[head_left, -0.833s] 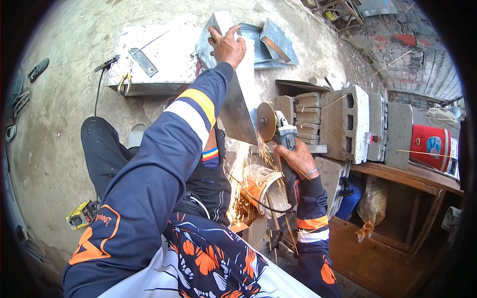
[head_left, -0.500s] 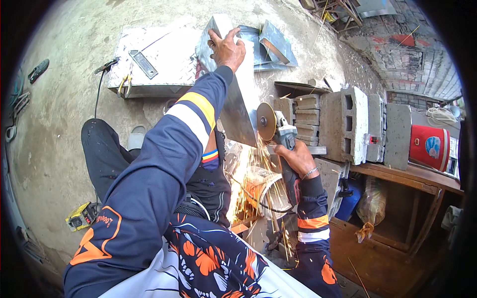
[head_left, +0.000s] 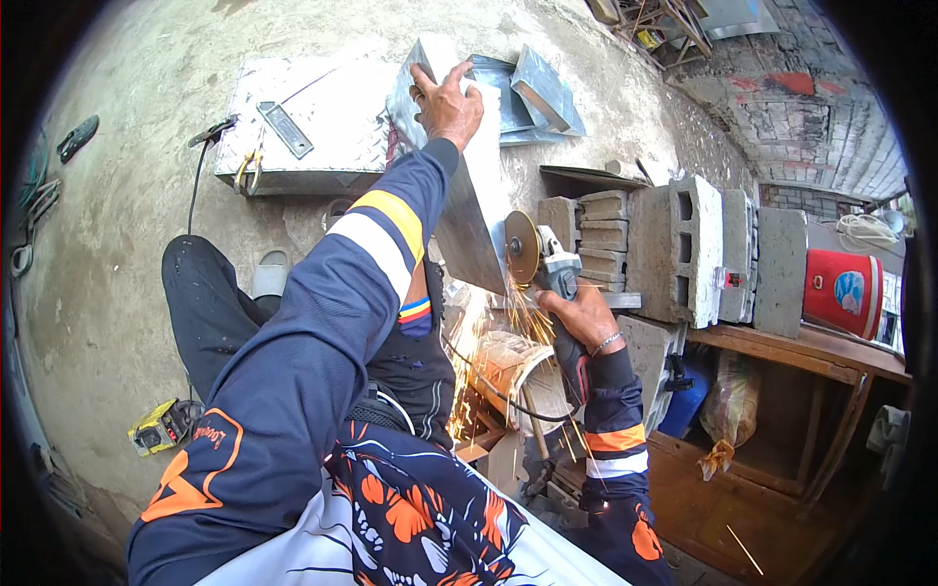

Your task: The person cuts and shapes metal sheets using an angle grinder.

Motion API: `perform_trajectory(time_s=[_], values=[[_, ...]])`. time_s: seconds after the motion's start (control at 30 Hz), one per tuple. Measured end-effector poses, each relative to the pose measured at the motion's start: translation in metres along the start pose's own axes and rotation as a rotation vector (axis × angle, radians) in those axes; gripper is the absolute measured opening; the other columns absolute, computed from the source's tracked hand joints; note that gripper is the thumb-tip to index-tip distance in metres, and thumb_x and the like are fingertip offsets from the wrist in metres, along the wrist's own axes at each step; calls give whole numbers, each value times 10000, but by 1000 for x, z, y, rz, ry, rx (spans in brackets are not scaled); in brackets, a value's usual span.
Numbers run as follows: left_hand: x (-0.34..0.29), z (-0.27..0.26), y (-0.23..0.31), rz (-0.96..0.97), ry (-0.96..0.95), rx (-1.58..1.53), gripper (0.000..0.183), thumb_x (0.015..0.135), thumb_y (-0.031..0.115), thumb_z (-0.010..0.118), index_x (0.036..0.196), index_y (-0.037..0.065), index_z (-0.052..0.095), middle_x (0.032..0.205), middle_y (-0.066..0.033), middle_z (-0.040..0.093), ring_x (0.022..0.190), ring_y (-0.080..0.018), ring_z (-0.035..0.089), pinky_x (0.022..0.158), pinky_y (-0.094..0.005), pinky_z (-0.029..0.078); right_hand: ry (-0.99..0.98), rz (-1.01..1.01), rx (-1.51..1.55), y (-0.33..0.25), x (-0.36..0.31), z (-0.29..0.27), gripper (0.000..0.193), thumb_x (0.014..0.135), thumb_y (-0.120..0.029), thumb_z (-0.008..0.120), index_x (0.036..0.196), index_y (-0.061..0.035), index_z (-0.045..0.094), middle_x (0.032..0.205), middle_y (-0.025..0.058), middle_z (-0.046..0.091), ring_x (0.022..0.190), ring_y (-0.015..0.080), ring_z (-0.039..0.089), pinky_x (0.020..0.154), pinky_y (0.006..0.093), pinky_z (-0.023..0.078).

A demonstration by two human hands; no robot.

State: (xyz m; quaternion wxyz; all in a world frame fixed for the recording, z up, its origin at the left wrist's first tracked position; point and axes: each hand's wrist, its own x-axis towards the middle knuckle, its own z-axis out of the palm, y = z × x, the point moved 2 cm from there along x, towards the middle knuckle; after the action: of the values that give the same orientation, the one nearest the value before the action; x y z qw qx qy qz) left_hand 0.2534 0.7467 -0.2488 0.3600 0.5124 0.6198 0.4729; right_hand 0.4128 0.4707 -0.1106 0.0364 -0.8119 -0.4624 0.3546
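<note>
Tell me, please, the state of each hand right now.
Left hand: open, fingers spread, resting on the sheet-metal piece.
Right hand: closed, holding the angle grinder.

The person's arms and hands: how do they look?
The left sleeve is dark navy with yellow and white bands and orange markings; the right sleeve is navy with orange and white bands and an orange marking. The left hand and right hand are gloveless; a silvery bracelet circles the right wrist.
</note>
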Motion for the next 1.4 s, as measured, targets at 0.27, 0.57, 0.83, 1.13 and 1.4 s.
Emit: perform_trajectory(time_s=[0.27,0.57,0.83,1.13,1.4], values=[[0,-1,-1,50,91,37,408,869,280,646,1276,302,655,1546,-322,165,1350,-557,343,1135,-488,363,10,45,-73,-15,-7,-1,530,749,-413,732,940,78,675,837,140,688,749,201,632,722,344,512],[-1,-1,1,0,-5,-8,426,909,273,606,1334,308,604,1598,-253,64,1441,-553,202,1068,-680,356,12,15,-50,0,3,-1,531,745,-410,729,908,91,661,780,136,669,690,208,613,696,361,509],[-3,-1,2,-3,-7,-44,426,908,274,613,1332,308,605,1600,-257,61,1444,-558,193,1065,-695,347,60,20,-70,-6,4,-3,575,729,-453,741,887,94,660,774,172,672,710,254,643,712,384,514],[-3,-2,1,-4,1,-9,434,912,273,625,1343,303,598,1606,-276,60,1442,-565,191,1052,-700,360,10,41,-82,-19,-1,-6,569,736,-457,738,901,83,664,789,164,683,731,235,659,710,366,519],[-3,-1,1,-14,-10,-26,437,915,276,621,1350,303,592,1606,-278,54,1447,-565,181,1058,-695,356,42,-11,-100,-7,2,-3,536,744,-436,731,892,75,665,778,157,685,685,231,658,680,365,524]])
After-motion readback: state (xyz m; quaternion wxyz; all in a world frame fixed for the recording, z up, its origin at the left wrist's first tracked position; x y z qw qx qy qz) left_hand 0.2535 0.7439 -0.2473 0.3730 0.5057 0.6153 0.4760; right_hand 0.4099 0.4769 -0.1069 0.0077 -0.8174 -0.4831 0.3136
